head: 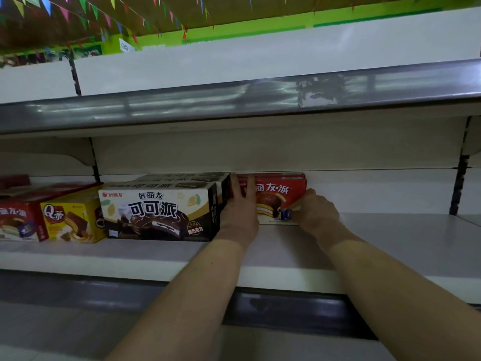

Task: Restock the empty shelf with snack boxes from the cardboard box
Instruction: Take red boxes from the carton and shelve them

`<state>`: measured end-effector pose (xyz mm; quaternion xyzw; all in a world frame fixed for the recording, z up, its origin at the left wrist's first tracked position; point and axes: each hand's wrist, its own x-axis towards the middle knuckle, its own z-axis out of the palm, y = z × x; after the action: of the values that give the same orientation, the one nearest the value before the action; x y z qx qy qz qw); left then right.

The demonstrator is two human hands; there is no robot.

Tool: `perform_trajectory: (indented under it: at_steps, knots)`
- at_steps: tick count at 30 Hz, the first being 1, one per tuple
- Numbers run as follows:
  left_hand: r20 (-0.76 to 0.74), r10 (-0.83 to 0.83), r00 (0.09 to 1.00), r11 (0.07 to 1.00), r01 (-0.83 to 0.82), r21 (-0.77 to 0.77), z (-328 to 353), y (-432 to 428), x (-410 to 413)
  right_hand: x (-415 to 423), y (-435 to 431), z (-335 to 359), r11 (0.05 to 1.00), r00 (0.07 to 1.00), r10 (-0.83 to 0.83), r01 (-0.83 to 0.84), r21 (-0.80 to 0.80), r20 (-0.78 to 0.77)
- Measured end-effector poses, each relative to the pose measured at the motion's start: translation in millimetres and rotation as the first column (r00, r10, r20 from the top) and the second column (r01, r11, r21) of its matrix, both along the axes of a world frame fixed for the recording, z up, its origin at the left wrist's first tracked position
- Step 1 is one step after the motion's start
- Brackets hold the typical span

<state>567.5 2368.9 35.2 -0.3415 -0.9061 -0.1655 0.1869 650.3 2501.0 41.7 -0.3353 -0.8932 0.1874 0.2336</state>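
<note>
My left hand lays straight fingers flat on the red snack box. My right hand curls round its end, probably to square it on the shelf against the black box.

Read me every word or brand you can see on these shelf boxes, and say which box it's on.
"好丽友 可可派": black box.
"丽友·派": red box, with the start hidden by the left hand.
"Q蒂": yellow box.
"友·派": leftmost box, blurred and partly cut off.
All the smaller print is too blurred to read.
</note>
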Motion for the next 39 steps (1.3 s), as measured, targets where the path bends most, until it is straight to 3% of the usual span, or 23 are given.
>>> perform_trajectory:
  at_steps: [9, 20, 22, 24, 26, 28, 32, 39]
  knots:
    - [0.036, -0.107, 0.994, 0.992, 0.104, 0.067, -4, -5, -7, 7, -3, -1, 0.988, 0.994, 0.048, -0.062, -0.14, -0.101]
    - [0.121, -0.242, 0.963, 0.97, 0.237, 0.055, -4, -5, -7, 8, -6, -2, 0.983, 0.993, 0.065, -0.08, -0.163, -0.095]
    - [0.124, -0.245, 0.962, 0.969, 0.241, 0.048, -6, -6, -9, 8, -12, -1, 0.993, 0.989, 0.066, -0.078, -0.094, -0.132]
    - [0.08, -0.23, 0.97, 0.972, 0.226, 0.057, -6, -6, -5, 12, -21, 3, 0.993, 0.978, 0.064, -0.044, 0.108, -0.197]
    - [-0.039, -0.177, 0.983, 0.978, 0.18, 0.103, -4, -3, 3, 15, -29, 8, 0.947, 0.971, 0.107, -0.034, 0.32, -0.215]
    - [-0.14, -0.111, 0.984, 0.98, 0.133, 0.152, -2, 0, 9, 16, -34, 10, 0.907, 0.97, 0.17, -0.084, 0.414, -0.176]
    - [-0.132, -0.025, 0.991, 0.992, 0.041, 0.12, -5, 0, 4, 13, -37, 6, 0.892, 0.971, 0.24, -0.211, 0.399, -0.024]
    - [0.03, -0.089, 0.996, 0.996, 0.089, -0.007, -3, -12, 5, 17, -42, 7, 0.904, 0.968, 0.217, -0.247, 0.35, 0.123]
